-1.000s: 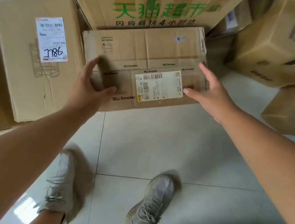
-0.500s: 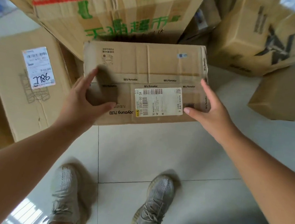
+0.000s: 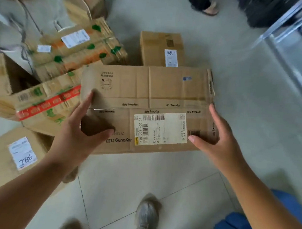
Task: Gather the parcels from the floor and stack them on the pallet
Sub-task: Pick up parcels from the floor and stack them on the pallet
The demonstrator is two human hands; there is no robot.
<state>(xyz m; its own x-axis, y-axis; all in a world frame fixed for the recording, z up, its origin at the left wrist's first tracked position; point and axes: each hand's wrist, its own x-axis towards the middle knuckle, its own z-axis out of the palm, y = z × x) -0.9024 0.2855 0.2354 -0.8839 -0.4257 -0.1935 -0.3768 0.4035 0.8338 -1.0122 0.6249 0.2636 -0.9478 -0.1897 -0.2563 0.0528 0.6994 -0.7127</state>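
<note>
The pale grey tiled floor (image 3: 141, 182) fills the frame, with parcels scattered over its left and upper parts. At centre frame, a wide, flat brown cardboard parcel printed with Joyoung lettering (image 3: 166, 90) is held between the two hands, its broad top face towards the camera and a white shipping label with barcodes (image 3: 160, 128) on the nearer half. The left hand (image 3: 74, 135) takes the parcel's left end: fingers run up along that side, and the thumb lies across the top face, so the grip pinches the left edge. The right hand (image 3: 218, 137) mirrors it at the right end, fingers wrapped around the side and thumb on top near the label's corner. The parcel spans the whole gap between the two grips.

Left of centre lies a brown carton with green print and red tape (image 3: 44, 106). At lower left sits a plain brown box with a handwritten white label (image 3: 0, 156). Just beyond the held parcel, in the upper middle, stands a small brown box with a white label (image 3: 160, 48). A grey sneaker (image 3: 146, 220) shows at bottom centre.
</note>
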